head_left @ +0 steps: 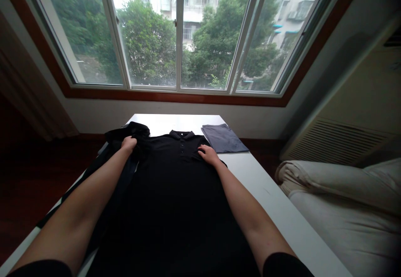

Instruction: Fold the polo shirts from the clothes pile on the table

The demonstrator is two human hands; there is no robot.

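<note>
A black polo shirt point(178, 176) lies spread front side up on the white table point(175, 122), its collar towards the window. My left hand point(129, 143) is closed on dark cloth at the shirt's left side, by the sleeve; the fingertips are hidden. My right hand point(208, 154) rests with fingers stretched out on the shirt near its right shoulder. Beneath and beside my left arm lie more dark clothes point(94, 164), partly covered by the arm. The shirt's lower part runs out of view towards me.
A folded grey garment point(224, 138) lies at the table's far right corner. Beyond the table is a wide window point(181, 47) with a wooden frame. A cream-covered sofa point(341, 202) stands to the right, near an air conditioner point(344, 114). A curtain point(34, 89) hangs at left.
</note>
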